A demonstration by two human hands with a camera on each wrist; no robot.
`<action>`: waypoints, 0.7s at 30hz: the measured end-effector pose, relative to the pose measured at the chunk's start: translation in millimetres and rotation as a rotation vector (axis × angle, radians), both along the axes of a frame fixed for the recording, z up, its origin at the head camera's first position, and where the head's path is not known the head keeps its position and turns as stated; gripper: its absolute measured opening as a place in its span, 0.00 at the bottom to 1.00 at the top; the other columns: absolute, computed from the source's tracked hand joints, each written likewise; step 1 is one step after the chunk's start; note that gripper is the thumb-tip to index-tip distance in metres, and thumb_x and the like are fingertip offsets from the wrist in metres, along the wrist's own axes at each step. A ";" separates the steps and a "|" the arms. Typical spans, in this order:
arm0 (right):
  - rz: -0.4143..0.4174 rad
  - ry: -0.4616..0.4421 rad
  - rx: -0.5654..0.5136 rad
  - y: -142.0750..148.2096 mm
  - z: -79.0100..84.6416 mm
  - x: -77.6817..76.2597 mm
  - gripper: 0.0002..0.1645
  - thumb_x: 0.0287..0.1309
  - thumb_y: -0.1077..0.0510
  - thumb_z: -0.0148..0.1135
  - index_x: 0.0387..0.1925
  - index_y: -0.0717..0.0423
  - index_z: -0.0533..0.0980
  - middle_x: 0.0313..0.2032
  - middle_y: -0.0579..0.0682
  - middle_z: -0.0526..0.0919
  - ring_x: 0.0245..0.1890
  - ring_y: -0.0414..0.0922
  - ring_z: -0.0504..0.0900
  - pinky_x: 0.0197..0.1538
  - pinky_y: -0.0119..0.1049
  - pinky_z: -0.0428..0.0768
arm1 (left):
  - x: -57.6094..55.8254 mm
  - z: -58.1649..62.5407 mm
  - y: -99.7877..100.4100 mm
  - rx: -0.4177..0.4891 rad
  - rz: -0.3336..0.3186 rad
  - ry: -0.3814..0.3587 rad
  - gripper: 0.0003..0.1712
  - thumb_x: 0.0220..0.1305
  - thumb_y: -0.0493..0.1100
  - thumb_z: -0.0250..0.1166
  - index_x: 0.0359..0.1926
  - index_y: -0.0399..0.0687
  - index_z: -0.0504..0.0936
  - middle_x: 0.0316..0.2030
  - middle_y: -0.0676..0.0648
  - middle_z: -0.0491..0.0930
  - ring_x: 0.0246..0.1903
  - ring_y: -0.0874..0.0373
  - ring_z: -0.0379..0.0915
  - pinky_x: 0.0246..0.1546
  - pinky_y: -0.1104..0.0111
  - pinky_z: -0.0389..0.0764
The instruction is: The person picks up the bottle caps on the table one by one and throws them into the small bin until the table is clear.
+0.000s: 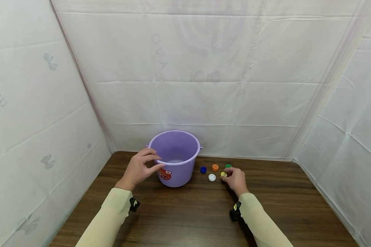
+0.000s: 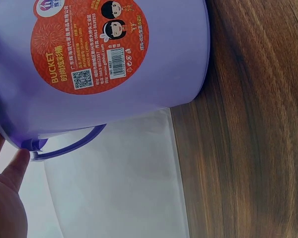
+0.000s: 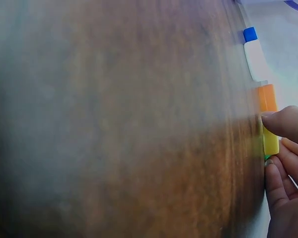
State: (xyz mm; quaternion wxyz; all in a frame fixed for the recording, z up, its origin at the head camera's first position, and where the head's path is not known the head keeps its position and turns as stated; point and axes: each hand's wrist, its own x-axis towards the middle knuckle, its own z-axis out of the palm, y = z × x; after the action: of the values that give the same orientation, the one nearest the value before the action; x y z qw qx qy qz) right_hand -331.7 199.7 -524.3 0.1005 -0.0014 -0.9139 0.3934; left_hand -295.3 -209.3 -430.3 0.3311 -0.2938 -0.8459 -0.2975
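Right of purple bucket (image 1: pixel 181 173), on brown table (image 1: pixel 185 219): small round yellow cap (image 1: pixel 223 174), pinched by right hand (image 1: pixel 236 180); left hand (image 1: pixel 138 168) grips bucket's rim (image 1: pixel 180 163). Red label (image 2: pixel 89 47) readable only in left wrist view.

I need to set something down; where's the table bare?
Bare wood lies between left sleeve and right sleeve, and right of the right hand to the sheet. Crowded: from purple bucket to that hand, with blue cap, white cap, orange cap, yellow cap, green cap.

Upright purple bucket (image 1: pixel 181 175), yellow cap (image 1: pixel 223 174) apparently flat
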 end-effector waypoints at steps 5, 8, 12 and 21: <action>-0.003 -0.004 -0.005 -0.1 -0.7 0.2 0.17 0.54 0.60 0.77 0.46 0.62 0.86 0.40 0.56 0.89 0.42 0.50 0.85 0.48 0.49 0.84 | 0.7 0.0 -0.3 0.005 0.000 -0.005 0.14 0.48 0.47 0.84 0.36 0.50 0.91 0.43 0.53 0.84 0.47 0.57 0.79 0.60 0.71 0.78; -0.007 -0.009 -0.007 -0.5 0.7 1.1 0.17 0.54 0.60 0.77 0.46 0.62 0.86 0.40 0.56 0.89 0.42 0.50 0.85 0.48 0.48 0.84 | 1.2 0.6 -0.3 0.008 -0.002 -0.020 0.14 0.49 0.47 0.83 0.37 0.49 0.92 0.43 0.53 0.84 0.48 0.57 0.79 0.61 0.74 0.76; -0.006 0.005 -0.003 -1.2 3.4 1.9 0.17 0.54 0.60 0.77 0.46 0.62 0.86 0.41 0.57 0.89 0.42 0.51 0.86 0.48 0.48 0.85 | 1.4 0.7 0.3 0.003 0.008 -0.014 0.15 0.48 0.47 0.84 0.36 0.48 0.92 0.43 0.53 0.84 0.48 0.57 0.80 0.61 0.68 0.78; 0.003 0.039 -0.032 -2.3 5.7 3.1 0.17 0.53 0.60 0.77 0.45 0.62 0.86 0.40 0.58 0.89 0.41 0.51 0.87 0.46 0.46 0.86 | 1.0 -0.1 1.4 0.008 0.007 0.001 0.14 0.47 0.46 0.84 0.36 0.49 0.92 0.42 0.54 0.84 0.47 0.56 0.80 0.59 0.58 0.80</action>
State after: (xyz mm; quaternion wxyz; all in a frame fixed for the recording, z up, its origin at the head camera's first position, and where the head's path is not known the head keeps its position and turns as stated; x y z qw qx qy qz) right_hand -328.6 197.4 -518.6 0.1177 0.0059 -0.9053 0.4082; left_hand -294.3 -207.9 -430.4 0.3338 -0.2898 -0.8455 -0.2995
